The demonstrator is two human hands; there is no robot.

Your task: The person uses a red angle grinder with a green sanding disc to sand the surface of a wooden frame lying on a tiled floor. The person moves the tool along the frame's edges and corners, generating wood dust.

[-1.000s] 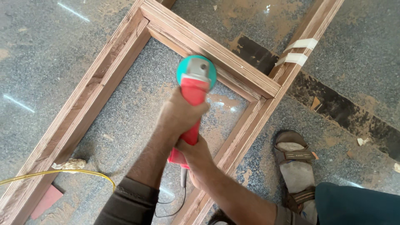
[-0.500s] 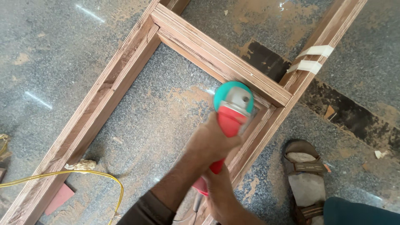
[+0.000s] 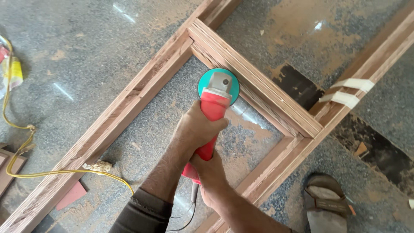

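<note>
Both hands grip a red grinder inside a wooden frame lying on the stone floor. The left hand has its fingers wrapped around the body; the right hand clasps the tail end. The teal disc sits against the frame's crossbar. A yellow cord trails left of the frame, and a sandal stands to its right.

dark rolled-up sleeve on the left forearm, brown sandal
</note>
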